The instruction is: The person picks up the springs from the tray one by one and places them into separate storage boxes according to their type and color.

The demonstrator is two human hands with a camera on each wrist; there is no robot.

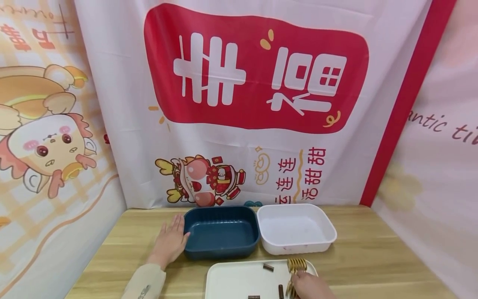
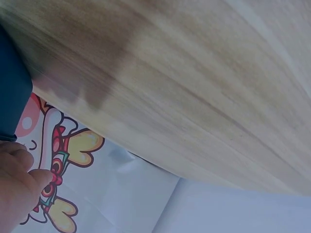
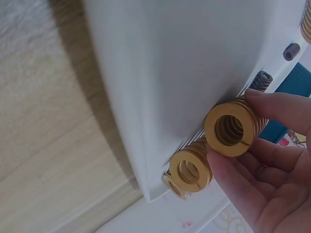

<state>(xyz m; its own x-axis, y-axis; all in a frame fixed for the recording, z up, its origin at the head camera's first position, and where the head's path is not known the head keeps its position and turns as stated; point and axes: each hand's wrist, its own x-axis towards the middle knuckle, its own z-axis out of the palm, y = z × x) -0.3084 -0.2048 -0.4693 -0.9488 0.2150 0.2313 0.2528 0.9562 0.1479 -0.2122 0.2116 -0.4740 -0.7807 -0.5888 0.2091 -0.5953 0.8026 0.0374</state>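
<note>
A gold coil spring is pinched between the thumb and fingers of my right hand, low over the white tray. Right beside it in the right wrist view lies another gold spring, with part of a further gold one behind it. Smaller dark springs are spread on the tray. My left hand rests against the left side of the dark blue bin, its fingers extended. In the left wrist view only part of that hand shows, beside the bin's edge.
To the right of the blue bin stands a white bin, almost touching it. Both are behind the tray on the wooden table. A printed cloth hangs at the table's back edge, with more cloth at both sides.
</note>
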